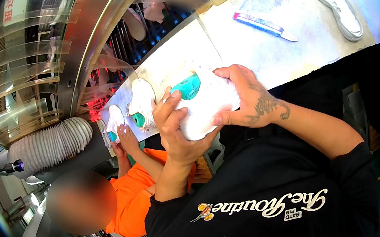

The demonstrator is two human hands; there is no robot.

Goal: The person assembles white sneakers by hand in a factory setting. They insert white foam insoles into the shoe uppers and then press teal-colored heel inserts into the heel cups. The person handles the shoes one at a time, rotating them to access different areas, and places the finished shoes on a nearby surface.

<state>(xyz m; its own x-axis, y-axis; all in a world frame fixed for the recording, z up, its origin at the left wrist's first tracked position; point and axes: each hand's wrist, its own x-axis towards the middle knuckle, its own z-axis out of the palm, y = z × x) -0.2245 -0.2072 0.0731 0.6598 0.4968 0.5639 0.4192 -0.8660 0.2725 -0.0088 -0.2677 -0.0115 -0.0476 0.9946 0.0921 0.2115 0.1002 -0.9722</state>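
Note:
Between my two hands is a white shoe upper [208, 109] stretched over a shoe last, whose green top [188, 87] shows in the opening. My left hand [174, 128] grips it from the left and below, fingers bent against its side. From the right, my right hand [250, 100] clasps the other end, with its thumb along the near side. The shoe is held up above the white worktable [260, 56]. Just left of my left hand, a second white upper on a green last [142, 105] rests on the table.
A slim tool with a blue-and-white handle [264, 26] and a white shoe sole [340, 16] lie farther up the table. At left, a co-worker in orange [134, 197] handles another white shoe [115, 120]. Clear plastic strips [36, 45] hang on a machine beside a ribbed duct [51, 148].

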